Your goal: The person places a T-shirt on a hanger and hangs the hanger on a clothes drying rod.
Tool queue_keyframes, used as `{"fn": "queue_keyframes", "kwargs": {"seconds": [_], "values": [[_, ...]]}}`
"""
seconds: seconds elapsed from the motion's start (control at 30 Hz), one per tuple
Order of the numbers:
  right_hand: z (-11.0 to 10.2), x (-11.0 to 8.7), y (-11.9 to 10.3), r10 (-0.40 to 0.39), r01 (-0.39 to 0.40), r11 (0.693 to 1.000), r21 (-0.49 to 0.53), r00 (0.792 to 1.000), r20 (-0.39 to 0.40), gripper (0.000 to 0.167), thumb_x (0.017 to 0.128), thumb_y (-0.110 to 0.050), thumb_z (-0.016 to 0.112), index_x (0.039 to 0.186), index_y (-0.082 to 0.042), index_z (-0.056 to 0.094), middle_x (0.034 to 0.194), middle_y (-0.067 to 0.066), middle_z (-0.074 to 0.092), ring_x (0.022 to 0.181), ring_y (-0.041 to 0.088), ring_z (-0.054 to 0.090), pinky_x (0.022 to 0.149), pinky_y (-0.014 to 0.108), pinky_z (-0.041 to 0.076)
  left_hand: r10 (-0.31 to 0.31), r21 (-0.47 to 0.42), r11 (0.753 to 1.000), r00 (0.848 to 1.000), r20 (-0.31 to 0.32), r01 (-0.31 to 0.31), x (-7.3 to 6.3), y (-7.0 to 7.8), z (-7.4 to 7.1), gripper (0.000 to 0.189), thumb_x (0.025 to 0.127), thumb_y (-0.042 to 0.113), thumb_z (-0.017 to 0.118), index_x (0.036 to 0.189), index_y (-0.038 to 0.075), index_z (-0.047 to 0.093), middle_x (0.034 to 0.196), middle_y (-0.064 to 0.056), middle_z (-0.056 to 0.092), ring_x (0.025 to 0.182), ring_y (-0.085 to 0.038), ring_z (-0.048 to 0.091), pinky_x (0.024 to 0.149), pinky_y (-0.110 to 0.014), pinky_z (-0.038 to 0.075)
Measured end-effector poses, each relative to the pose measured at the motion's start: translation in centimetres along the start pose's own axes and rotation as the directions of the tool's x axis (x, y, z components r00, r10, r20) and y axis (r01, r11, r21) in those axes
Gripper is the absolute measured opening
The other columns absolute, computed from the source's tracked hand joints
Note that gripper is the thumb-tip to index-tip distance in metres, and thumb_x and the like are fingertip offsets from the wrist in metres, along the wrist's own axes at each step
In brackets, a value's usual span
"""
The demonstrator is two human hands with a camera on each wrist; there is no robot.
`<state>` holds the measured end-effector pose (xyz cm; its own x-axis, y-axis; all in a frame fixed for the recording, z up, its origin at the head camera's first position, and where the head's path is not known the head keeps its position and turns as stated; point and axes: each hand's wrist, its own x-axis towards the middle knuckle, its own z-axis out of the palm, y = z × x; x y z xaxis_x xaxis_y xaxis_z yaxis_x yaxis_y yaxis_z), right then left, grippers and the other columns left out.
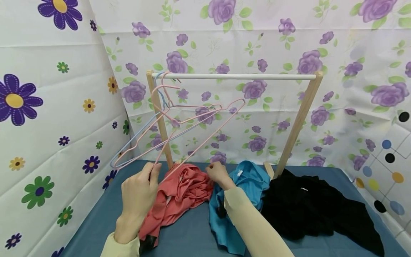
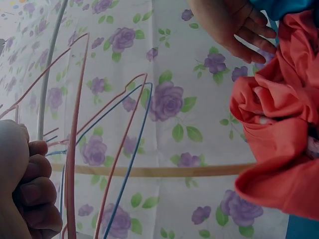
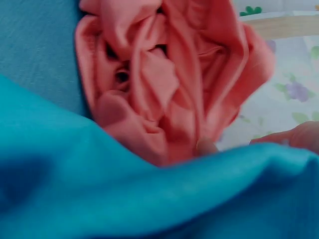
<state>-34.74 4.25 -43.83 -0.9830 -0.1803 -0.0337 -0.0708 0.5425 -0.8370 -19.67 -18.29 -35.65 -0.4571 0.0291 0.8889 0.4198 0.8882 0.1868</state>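
Observation:
My left hand (image 1: pixel 138 196) grips a pink wire hanger (image 2: pixel 77 124) by one end, holding it tilted in front of the rack. A second pink hanger (image 1: pixel 126 156) and a blue hanger (image 2: pixel 130 155) hang at the left end of the rack's white rod (image 1: pixel 234 76). My right hand (image 1: pixel 219 175) is over the gap between a crumpled coral-red garment (image 1: pixel 189 184) and a blue garment (image 1: pixel 253 180). Its fingers (image 2: pixel 251 25) are loosely bent beside the red cloth, with a fingertip right at its folds in the right wrist view. Blue cloth hides most of this hand there.
A black garment (image 1: pixel 314 207) lies bunched on the right of the blue-covered table (image 1: pixel 183 232). The rack's wooden posts (image 1: pixel 297 125) rise behind the clothes. Flowered cloth walls (image 1: pixel 199 43) enclose the back and sides.

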Motion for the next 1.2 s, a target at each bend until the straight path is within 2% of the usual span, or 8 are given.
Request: {"fn": "queue_keyframes", "kwargs": {"seconds": [0.07,0.2,0.37,0.53,0.63,0.8,1.03,1.2], "values": [[0.4,0.1,0.4,0.031,-0.032,0.999,0.034,0.999,0.022,0.026,0.101,-0.019,0.052,0.100,0.000,0.070,0.074,0.016,0.066,0.055,0.023,0.062,0.053,0.035,0.049,0.000,-0.006,1.000,1.000,-0.006,0.000,-0.4,-0.4,-0.1,0.036,0.103,0.030,0.053,0.074,0.009,0.053,0.050,0.010,0.025,0.039,-0.004,0.018,0.039,-0.025,0.015],[1.1,0.2,1.3,0.098,-0.102,0.989,0.103,0.994,0.042,0.028,0.100,-0.021,0.053,0.092,0.001,0.069,0.075,0.015,0.066,0.052,0.019,0.060,0.054,0.034,0.050,0.005,0.005,1.000,1.000,-0.016,-0.005,-1.1,-1.3,-0.4,0.034,0.102,0.028,0.055,0.073,0.010,0.053,0.050,0.011,0.025,0.039,-0.003,0.017,0.039,-0.024,0.014],[1.7,0.2,1.9,0.131,-0.146,0.968,0.203,0.988,0.087,0.028,0.100,-0.023,0.057,0.089,0.000,0.067,0.073,0.010,0.065,0.051,0.017,0.059,0.053,0.032,0.052,0.023,0.037,0.999,0.999,-0.027,-0.022,-1.9,-2.6,-0.9,0.043,0.105,0.037,0.045,0.072,0.010,0.052,0.049,0.011,0.025,0.038,-0.001,0.015,0.038,-0.023,0.012],[2.0,0.3,2.1,0.133,-0.158,0.966,0.204,0.983,0.130,0.032,0.099,-0.030,0.060,0.081,-0.003,0.066,0.065,0.005,0.057,0.051,0.016,0.051,0.048,0.030,0.043,0.003,0.044,0.999,1.000,-0.024,-0.002,-2.7,-4.0,-1.7,0.047,0.105,0.041,0.041,0.071,0.010,0.050,0.047,0.009,0.028,0.037,-0.001,0.017,0.038,-0.022,0.012],[2.1,0.4,2.2,0.136,-0.162,0.967,0.197,0.981,0.136,0.024,0.098,-0.024,0.060,0.085,-0.006,0.068,0.068,0.006,0.057,0.053,0.017,0.049,0.049,0.031,0.040,-0.026,0.047,0.999,0.999,-0.021,0.027,-3.1,-4.8,-2.2,0.043,0.105,0.037,0.045,0.071,0.010,0.050,0.047,0.009,0.029,0.037,-0.002,0.019,0.038,-0.022,0.013],[2.1,0.3,2.2,0.114,-0.134,0.971,0.198,0.988,0.108,0.014,0.097,-0.011,0.056,0.097,-0.005,0.069,0.079,0.011,0.061,0.056,0.019,0.052,0.051,0.033,0.042,-0.049,0.062,0.997,0.999,-0.014,0.050,-3.8,-5.9,-2.5,0.040,0.104,0.033,0.048,0.072,0.009,0.051,0.048,0.008,0.029,0.037,-0.003,0.021,0.038,-0.023,0.014],[1.8,-0.2,1.9,0.096,-0.096,0.974,0.207,0.995,0.008,0.012,0.099,-0.012,0.053,0.100,-0.004,0.063,0.091,0.014,0.059,0.058,0.021,0.055,0.053,0.034,0.046,-0.048,0.074,0.996,0.998,-0.047,0.051,-4.5,-7.0,-2.5,0.043,0.104,0.037,0.048,0.071,0.010,0.051,0.047,0.008,0.032,0.037,-0.006,0.026,0.037,-0.026,0.017],[0.8,-0.7,1.2,0.075,-0.067,0.949,0.307,0.997,-0.015,0.013,0.101,-0.010,0.050,0.105,-0.001,0.057,0.089,0.017,0.060,0.053,0.023,0.059,0.050,0.033,0.045,-0.054,0.080,0.995,0.997,-0.056,0.058,-4.7,-7.4,-2.4,0.042,0.104,0.036,0.049,0.072,0.009,0.053,0.047,0.006,0.034,0.037,-0.008,0.028,0.036,-0.027,0.017]]}}
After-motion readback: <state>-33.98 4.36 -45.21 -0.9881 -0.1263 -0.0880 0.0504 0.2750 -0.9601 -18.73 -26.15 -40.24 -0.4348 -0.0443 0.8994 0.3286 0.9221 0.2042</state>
